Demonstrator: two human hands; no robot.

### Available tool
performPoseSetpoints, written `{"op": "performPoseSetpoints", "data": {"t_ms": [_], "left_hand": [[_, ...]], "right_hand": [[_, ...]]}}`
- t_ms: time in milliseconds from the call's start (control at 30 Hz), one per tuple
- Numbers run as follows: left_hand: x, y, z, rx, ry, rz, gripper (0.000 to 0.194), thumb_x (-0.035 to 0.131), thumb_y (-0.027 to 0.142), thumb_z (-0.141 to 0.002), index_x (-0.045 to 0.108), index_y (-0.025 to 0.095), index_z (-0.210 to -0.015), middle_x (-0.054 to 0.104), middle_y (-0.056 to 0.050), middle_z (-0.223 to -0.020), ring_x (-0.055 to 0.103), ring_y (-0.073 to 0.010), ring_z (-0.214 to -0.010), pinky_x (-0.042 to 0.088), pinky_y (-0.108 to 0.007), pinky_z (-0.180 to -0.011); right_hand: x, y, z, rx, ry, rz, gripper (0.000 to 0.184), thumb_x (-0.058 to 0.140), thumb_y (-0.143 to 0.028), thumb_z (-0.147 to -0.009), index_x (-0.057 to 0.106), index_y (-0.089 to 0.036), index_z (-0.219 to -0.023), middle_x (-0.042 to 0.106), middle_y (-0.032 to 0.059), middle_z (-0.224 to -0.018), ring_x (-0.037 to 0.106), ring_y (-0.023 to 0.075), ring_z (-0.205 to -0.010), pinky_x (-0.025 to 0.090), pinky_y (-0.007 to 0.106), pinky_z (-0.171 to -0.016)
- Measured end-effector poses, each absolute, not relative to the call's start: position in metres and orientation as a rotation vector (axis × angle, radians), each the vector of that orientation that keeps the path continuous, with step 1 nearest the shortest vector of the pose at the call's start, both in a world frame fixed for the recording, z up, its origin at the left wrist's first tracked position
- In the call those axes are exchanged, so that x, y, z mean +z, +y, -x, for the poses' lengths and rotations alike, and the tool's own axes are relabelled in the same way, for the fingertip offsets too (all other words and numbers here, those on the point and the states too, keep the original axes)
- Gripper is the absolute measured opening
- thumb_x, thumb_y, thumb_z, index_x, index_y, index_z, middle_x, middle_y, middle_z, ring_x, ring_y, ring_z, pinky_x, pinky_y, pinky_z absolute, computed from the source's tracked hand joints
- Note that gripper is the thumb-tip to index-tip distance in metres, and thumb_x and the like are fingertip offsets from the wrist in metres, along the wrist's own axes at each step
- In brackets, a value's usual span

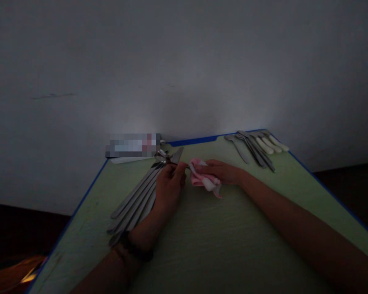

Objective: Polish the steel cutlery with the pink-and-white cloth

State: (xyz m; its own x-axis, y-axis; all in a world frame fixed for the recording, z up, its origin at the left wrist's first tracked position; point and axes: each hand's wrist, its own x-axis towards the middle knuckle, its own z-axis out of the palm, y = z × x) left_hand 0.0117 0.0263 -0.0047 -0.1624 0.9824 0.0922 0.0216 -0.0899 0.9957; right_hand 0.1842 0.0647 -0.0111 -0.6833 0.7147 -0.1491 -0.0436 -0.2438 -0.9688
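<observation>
My left hand (171,181) is closed in a pinch on a thin metal piece of cutlery, mostly hidden by fingers and cloth; its kind does not show. Wrapped in the fingers of my right hand (222,171) is a pink and white cloth (204,179), which meets the cutlery's end between the hands. Left of and partly behind my left hand lie several long metal knives (135,204), fanned with their handles towards me. Shiny metal cutlery heads (162,155) and a flat blade (178,154) show just beyond my left fingers.
Across the far right of the green, blue-edged table (202,245) lie several dark-handled pieces of cutlery (254,151), white-handled ones (265,145) and a single fork (237,149). A blurred-out box-like item (131,145) sits far left. A grey wall (184,73) stands behind.
</observation>
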Motion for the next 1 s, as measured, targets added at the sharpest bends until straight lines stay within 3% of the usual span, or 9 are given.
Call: {"op": "performPoseSetpoints", "data": {"t_ms": [533, 700, 900, 1000], "left_hand": [[-0.001, 0.024, -0.013, 1.332, 1.279, -1.216, 0.024, 0.063, 0.04, -0.078, 0.061, 0.016, -0.077, 0.047, 0.007, -0.051, 0.039, -0.006, -0.043, 0.03, -0.016, -0.04], [0.001, 0.023, -0.015, 1.346, 1.275, -1.226, 0.022, 0.064, 0.038, -0.078, 0.062, 0.016, -0.076, 0.044, 0.007, -0.048, 0.038, -0.0059, -0.042, 0.028, -0.016, -0.04], [0.001, 0.023, -0.014, 1.313, 1.259, -1.252, 0.023, 0.063, 0.039, -0.079, 0.062, 0.017, -0.077, 0.043, 0.007, -0.048, 0.038, -0.0063, -0.042, 0.029, -0.016, -0.04], [-0.003, 0.023, -0.012, 1.315, 1.242, -1.274, 0.024, 0.062, 0.04, -0.08, 0.062, 0.017, -0.077, 0.043, 0.007, -0.05, 0.037, -0.0061, -0.043, 0.028, -0.016, -0.04]], "right_hand": [[-0.007, 0.064, -0.182, 2.028, -1.423, 0.815, 0.032, 0.072, -0.04, -0.068, 0.058, -0.012, -0.075, 0.055, -0.0041, -0.059, 0.042, 0.0051, -0.047, 0.031, 0.018, -0.044], [-0.007, 0.064, -0.18, 2.012, -1.383, 0.837, 0.022, 0.062, -0.031, -0.075, 0.055, -0.012, -0.066, 0.054, -0.0032, -0.054, 0.041, 0.0055, -0.043, 0.031, 0.019, -0.041], [0.0, 0.061, -0.176, 1.898, -1.469, 0.919, 0.041, 0.042, -0.046, -0.088, 0.053, -0.016, -0.063, 0.036, -0.0074, -0.034, 0.026, 0.0064, -0.031, 0.026, 0.022, -0.036], [0.0, 0.061, -0.177, 1.769, -1.618, 0.906, 0.043, 0.051, -0.053, -0.083, 0.054, -0.015, -0.063, 0.043, -0.0059, -0.041, 0.033, 0.0059, -0.037, 0.028, 0.02, -0.038]]}}
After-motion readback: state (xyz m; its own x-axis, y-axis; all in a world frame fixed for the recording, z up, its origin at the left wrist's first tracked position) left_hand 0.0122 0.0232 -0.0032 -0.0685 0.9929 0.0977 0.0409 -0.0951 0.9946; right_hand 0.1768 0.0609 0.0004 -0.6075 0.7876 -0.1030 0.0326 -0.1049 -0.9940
